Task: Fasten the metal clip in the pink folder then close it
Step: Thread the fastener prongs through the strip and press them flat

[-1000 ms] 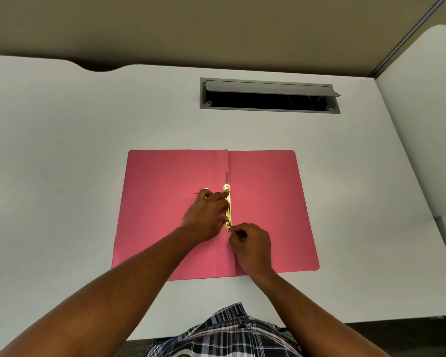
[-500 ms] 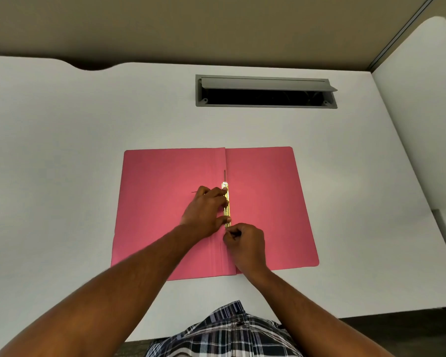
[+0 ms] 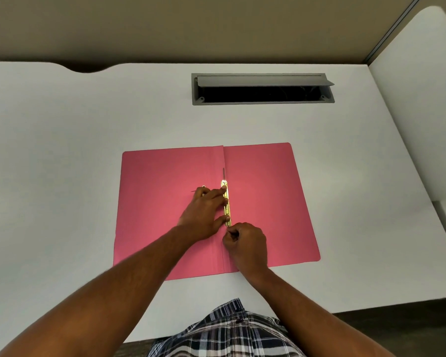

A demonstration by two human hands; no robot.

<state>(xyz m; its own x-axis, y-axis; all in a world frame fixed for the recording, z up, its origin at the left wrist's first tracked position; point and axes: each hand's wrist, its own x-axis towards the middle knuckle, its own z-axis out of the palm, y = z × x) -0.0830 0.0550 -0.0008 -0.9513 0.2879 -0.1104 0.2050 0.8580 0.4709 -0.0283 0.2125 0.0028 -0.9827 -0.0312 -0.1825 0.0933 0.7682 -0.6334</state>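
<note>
Here you are at the fastening step: the pink card folder (image 3: 265, 202) lies wide open and flat on the white desk (image 3: 62, 150), near the front edge, and the gold-coloured metal clip bar (image 3: 226, 202) runs along its centre crease. Your left hand (image 3: 206, 215) is spread flat, fingers extended and pressing on the bar from the left side, thumb down near its lower end. Your right hand (image 3: 246, 243) is curled tight just below the bar's near end, fingertips pinched together on something small there; it looks like the lower prong, though the pinch itself is too small to make out. A thin dark prong (image 3: 223, 173) pokes out beyond the bar's far end, lying along the crease. So the clip reads as not yet locked down. Next, by my read, you need to bend or slide that near prong under the bar while the left hand holds the bar steady, then deal with the far prong. Only after both sit flat does the cover swing over to close. Well beyond the folder, the grey cable slot (image 3: 263, 89) in the desk stands open
</note>
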